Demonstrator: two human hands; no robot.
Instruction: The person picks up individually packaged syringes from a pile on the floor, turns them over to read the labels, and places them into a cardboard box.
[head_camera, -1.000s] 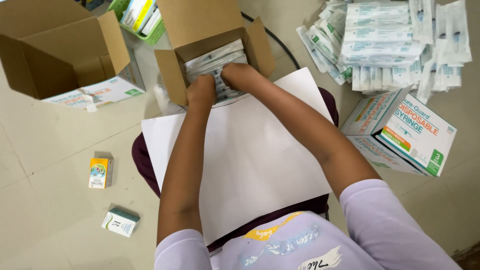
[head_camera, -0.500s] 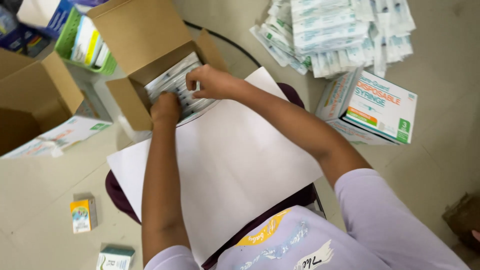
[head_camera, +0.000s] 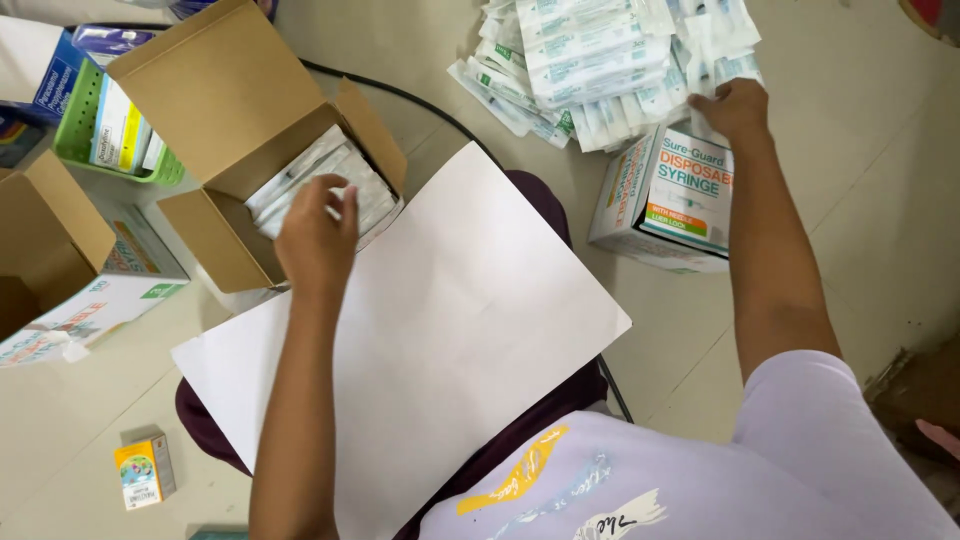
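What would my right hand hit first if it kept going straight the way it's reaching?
Most likely the pile of packaged syringes on the floor. The right hand is stretched out above the printed syringe box, fingers pointing at the pile's near edge. It may already touch a packet; depth is hard to judge.
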